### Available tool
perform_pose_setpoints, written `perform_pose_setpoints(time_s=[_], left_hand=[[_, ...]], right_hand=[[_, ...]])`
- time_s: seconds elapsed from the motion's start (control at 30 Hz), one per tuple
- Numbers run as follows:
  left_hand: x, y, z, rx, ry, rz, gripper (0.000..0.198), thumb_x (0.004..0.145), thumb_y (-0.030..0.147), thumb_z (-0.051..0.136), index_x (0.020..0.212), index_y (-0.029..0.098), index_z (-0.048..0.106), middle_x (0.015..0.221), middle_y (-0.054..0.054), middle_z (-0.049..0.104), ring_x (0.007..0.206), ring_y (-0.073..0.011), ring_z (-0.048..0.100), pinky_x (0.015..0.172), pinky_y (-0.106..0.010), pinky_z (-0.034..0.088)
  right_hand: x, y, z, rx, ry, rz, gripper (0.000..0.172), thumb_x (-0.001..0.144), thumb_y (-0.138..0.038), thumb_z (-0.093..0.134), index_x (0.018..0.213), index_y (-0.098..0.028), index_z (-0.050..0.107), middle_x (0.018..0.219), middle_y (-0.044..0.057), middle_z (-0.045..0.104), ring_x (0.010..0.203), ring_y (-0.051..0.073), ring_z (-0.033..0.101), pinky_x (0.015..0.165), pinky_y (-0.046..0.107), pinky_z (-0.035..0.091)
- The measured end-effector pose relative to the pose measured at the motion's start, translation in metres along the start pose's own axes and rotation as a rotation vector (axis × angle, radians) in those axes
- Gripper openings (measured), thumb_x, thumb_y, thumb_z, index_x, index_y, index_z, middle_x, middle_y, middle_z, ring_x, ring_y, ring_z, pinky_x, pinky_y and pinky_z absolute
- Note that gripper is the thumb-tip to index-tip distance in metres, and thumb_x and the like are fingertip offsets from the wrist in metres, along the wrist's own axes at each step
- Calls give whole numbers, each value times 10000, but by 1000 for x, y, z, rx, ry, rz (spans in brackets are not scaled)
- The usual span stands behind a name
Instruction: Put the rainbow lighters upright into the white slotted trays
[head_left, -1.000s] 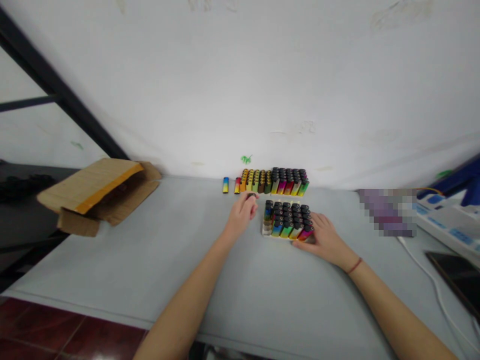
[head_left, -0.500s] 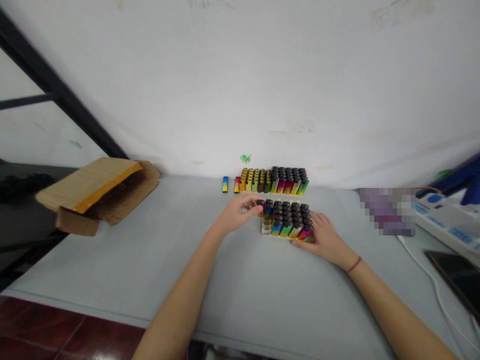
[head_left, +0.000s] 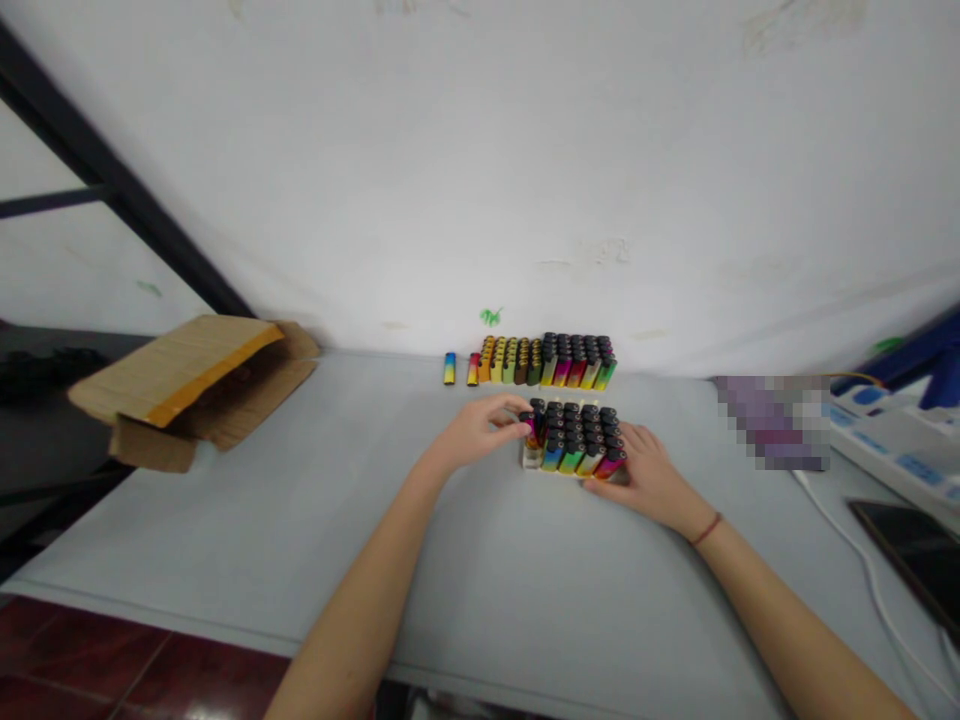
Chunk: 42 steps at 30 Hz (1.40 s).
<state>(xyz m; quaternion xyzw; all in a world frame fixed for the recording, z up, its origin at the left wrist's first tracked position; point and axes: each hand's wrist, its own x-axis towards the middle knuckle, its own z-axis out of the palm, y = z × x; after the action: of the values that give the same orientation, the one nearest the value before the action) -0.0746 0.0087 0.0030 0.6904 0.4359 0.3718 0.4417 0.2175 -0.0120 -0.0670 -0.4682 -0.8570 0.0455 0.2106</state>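
A pink-and-yellow lighter [head_left: 529, 424] with a black top is pinched between the thumb and fingers of my left hand [head_left: 478, 432]. It stands upright at the left column of a clear plastic tray [head_left: 532, 459], whose front left slots show bare. Packed rows of black-topped lighters [head_left: 581, 436] in several colours fill the rest of that tray. My right hand [head_left: 651, 478] wraps round the tray's right end, thumb at the front corner and fingers along the side. The lower end of the pinched lighter is hard to make out.
Behind stand a block of gold-topped lighters [head_left: 511, 362] and a block of black-topped ones [head_left: 577, 362], by the wall. Two single lighters, one blue-yellow [head_left: 449, 369], stand left of them. An open cardboard box [head_left: 202, 375] lies left; a phone [head_left: 907, 560] and power strip [head_left: 892, 445] lie right.
My left hand has moved slightly right and toward me, carrying the pink-and-yellow lighter from behind the left column to over its front part. My right hand stays at the tray's right end.
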Motion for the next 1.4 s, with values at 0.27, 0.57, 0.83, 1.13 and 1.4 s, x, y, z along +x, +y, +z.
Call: perform_pose_setpoints(time_s=[0.27, 0.57, 0.83, 1.13, 1.4], left_hand=[[1, -1, 0, 112, 31, 119, 143, 763, 305, 733, 876, 220, 717, 839, -25, 718, 732, -145, 660, 758, -260, 503], [1, -5, 1, 153, 35, 124, 172, 771, 351, 721, 894, 234, 745, 871, -38, 755, 784, -185, 674, 790, -285, 507], [-1, -4, 6, 272, -17, 250, 159, 837, 318, 645, 935, 231, 737, 940, -53, 730, 774, -168, 657, 801, -282, 499], [4, -45, -21, 661, 505, -115, 326, 914, 226, 446, 1122, 119, 673, 1173, -195, 683, 1135, -299, 600, 1037, -434, 411], [6, -54, -23, 1059, 394, -309, 498, 974, 296, 343, 1422, 151, 507, 1545, -130, 436, 1387, -327, 431, 1079, -507, 388]], right_hand=[[0, 0, 1, -17, 3, 5, 780, 826, -702, 564, 1381, -160, 478, 1327, 202, 577, 1218, 375, 513, 1045, 572, 381], [0, 0, 1, -20, -3, 13, 776, 821, -702, 566, 1376, -165, 488, 1324, 203, 581, 1214, 380, 517, 1040, 587, 381], [0, 1, 1, -13, 4, 0, 764, 828, -701, 561, 1374, -171, 488, 1320, 196, 585, 1216, 374, 518, 1045, 573, 381], [0, -1, 0, 2, 9, 8, 753, 832, -712, 545, 1357, -174, 501, 1313, 197, 585, 1204, 374, 519, 1047, 575, 377], [0, -1, 0, -17, 7, 4, 760, 833, -729, 530, 1332, -155, 521, 1304, 199, 588, 1204, 365, 523, 1053, 553, 381]])
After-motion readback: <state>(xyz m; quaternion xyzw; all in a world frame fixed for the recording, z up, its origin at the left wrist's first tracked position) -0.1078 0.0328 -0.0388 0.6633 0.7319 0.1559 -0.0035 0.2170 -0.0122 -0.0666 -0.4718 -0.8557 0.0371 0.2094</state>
